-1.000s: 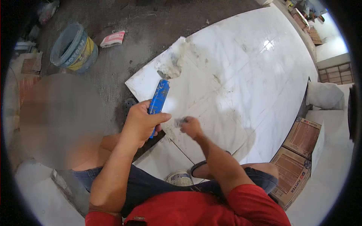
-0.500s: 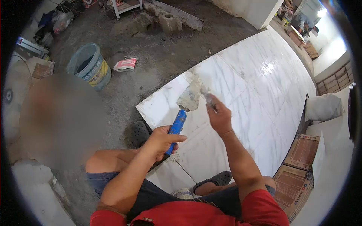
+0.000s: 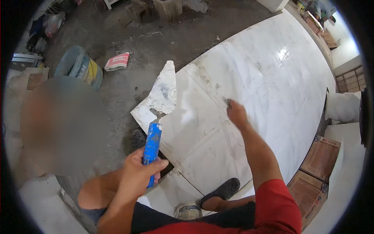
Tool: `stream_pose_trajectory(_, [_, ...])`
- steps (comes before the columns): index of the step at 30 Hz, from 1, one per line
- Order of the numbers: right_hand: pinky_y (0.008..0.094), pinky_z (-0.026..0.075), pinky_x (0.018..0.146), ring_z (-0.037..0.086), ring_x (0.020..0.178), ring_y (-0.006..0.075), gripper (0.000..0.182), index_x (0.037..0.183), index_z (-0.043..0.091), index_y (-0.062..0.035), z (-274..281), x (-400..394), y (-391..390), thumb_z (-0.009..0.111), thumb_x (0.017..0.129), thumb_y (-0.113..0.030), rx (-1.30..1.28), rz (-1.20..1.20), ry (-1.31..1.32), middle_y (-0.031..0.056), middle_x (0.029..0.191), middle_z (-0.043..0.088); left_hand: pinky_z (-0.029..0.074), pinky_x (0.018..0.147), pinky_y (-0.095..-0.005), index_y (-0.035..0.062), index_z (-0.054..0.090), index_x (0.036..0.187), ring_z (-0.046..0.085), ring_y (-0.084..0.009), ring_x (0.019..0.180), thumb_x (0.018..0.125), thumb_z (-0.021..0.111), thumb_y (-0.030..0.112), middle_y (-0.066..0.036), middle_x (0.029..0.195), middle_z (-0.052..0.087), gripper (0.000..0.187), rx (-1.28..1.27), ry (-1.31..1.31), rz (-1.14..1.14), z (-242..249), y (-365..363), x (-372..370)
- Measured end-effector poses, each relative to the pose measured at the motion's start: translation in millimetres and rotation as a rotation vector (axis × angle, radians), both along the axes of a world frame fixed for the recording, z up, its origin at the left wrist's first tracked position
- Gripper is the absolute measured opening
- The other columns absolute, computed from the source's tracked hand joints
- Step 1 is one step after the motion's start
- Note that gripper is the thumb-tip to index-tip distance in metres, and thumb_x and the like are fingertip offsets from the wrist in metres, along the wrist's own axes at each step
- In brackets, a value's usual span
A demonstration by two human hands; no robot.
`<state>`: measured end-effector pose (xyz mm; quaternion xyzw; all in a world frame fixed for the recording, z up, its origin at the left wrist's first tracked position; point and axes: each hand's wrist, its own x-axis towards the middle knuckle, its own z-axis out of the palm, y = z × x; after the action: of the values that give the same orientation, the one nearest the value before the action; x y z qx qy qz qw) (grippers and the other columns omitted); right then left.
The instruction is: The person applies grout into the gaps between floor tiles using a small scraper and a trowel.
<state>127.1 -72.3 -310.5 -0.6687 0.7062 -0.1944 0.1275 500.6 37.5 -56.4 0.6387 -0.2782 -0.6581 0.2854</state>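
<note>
My left hand [image 3: 142, 169] is wrapped round the blue handle of a trowel [image 3: 163, 91]. The trowel's pale, smeared blade points up and away over the near-left edge of the white marbled tiles [image 3: 269, 101]. My right hand [image 3: 237, 115] is lower on the tiles, close to a joint between two of them. Its fingers are closed on a small greyish thing at their tips, too small and blurred to name. Grey-brown smears mark the tile surface around that joint.
A bucket [image 3: 97, 74] and a red-and-white packet [image 3: 117, 61] stand on rough ground at left. Cardboard boxes [image 3: 321, 159] and a white sack [image 3: 343, 107] line the right. A small tub [image 3: 188, 210] sits between my legs. Another person [image 3: 321, 11] is far right.
My left hand has drawn the trowel left and nearer, away from my right hand. My right hand has left the blade and moved slightly right, onto the tiles. The view has shifted.
</note>
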Motion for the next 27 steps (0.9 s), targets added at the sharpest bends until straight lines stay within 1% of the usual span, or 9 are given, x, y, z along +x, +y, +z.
stream_pose_trajectory(2, [0.0487,0.051,0.081,0.064,0.089,0.0401,0.029,0.110,0.064,-0.0054,-1.6,-10.9,-47.9,0.057,0.082,-0.010,0.078,-0.135,-0.015,0.0207,0.098,0.067,0.042,0.042,-0.0244,-0.0067,0.055,0.117,0.052,-0.0104,0.048,0.075,0.075,-0.001,-0.005,0.072,0.060,0.047,0.062,-0.011,0.035,7.6,-6.1,-9.1])
stream_pose_trajectory(6, [0.0482,0.050,0.083,0.063,0.093,0.0409,0.029,0.108,0.064,-0.0040,-40.2,-25.6,-128.9,0.052,0.082,-0.004,0.054,-0.071,0.036,0.0224,0.098,0.067,0.044,0.043,-0.0233,-0.0068,0.055,0.119,0.054,-0.0104,0.049,0.071,0.077,-0.004,-0.006,0.074,0.061,0.053,0.151,-0.034,0.062,-2.8,-12.5,-12.4])
stream_pose_trajectory(9, [0.0475,0.051,0.083,0.064,0.094,0.0403,0.030,0.107,0.064,-0.0034,-54.7,-21.3,-152.7,0.050,0.081,0.000,0.068,0.042,0.097,0.0219,0.097,0.067,0.045,0.046,-0.0237,-0.0039,0.058,0.112,0.055,-0.0095,0.052,0.073,0.077,-0.003,-0.004,0.072,0.060,0.044,0.184,-0.056,0.054,-7.9,-19.8,-10.4])
stream_pose_trajectory(14, [0.0465,0.051,0.083,0.064,0.094,0.0385,0.030,0.105,0.064,-0.0034,-48.6,-2.0,-123.3,0.051,0.079,0.002,0.158,0.204,0.206,0.0203,0.097,0.067,0.046,0.048,-0.0238,-0.0015,0.060,0.103,0.055,-0.0087,0.053,0.075,0.077,-0.001,-0.003,0.071,0.059,0.033,0.220,-0.053,0.031,-11.9,-22.3,-6.3])
stream_pose_trajectory(17, [0.0464,0.051,0.083,0.064,0.095,0.0383,0.029,0.103,0.063,-0.0035,-36.0,6.0,-94.1,0.051,0.078,0.003,0.304,0.275,0.232,0.0196,0.098,0.067,0.044,0.046,-0.0228,-0.0045,0.058,0.115,0.054,-0.0086,0.052,0.072,0.078,-0.002,-0.002,0.070,0.060,0.048,0.174,-0.031,0.043,-10.0,-18.6,-5.6])
stream_pose_trajectory(19, [0.0460,0.051,0.084,0.064,0.097,0.0379,0.031,0.105,0.063,-0.0033,-38.0,7.3,-75.4,0.051,0.078,0.003,0.348,0.334,0.213,0.0198,0.099,0.067,0.046,0.048,-0.0234,0.0007,0.060,0.095,0.055,-0.0083,0.053,0.075,0.078,0.001,-0.002,0.068,0.058,0.027,0.151,-0.051,-0.006,-4.8,-17.7,-6.3])
stream_pose_trajectory(23, [0.0457,0.051,0.083,0.064,0.096,0.0375,0.034,0.109,0.063,-0.0029,-33.5,12.8,-26.0,0.050,0.078,0.003,0.363,0.380,0.251,0.0200,0.100,0.067,0.045,0.047,-0.0235,0.0017,0.060,0.093,0.054,-0.0077,0.052,0.075,0.079,0.006,-0.001,0.068,0.057,0.026,0.131,-0.096,-0.055,-2.5,-7.6,-4.0])
stream_pose_trajectory(26, [0.0444,0.051,0.083,0.064,0.095,0.0361,0.035,0.113,0.063,-0.0017,-3.9,17.5,7.5,0.053,0.079,0.001,0.517,0.366,0.138,0.0208,0.101,0.067,0.044,0.045,-0.0228,0.0031,0.060,0.089,0.053,-0.0081,0.051,0.075,0.078,0.005,-0.002,0.069,0.059,0.022,0.057,-0.082,-0.125,-6.6,-8.9,4.3])
stream_pose_trajectory(27, [0.0425,0.051,0.082,0.065,0.095,0.0340,0.036,0.113,0.062,-0.0012,8.9,15.3,17.9,0.057,0.078,0.000,0.570,0.316,-0.007,0.0209,0.100,0.067,0.043,0.044,-0.0231,0.0032,0.061,0.089,0.053,-0.0084,0.051,0.077,0.077,0.007,-0.002,0.068,0.058,0.021,0.043,-0.059,-0.149,-11.4,-7.4,5.4])
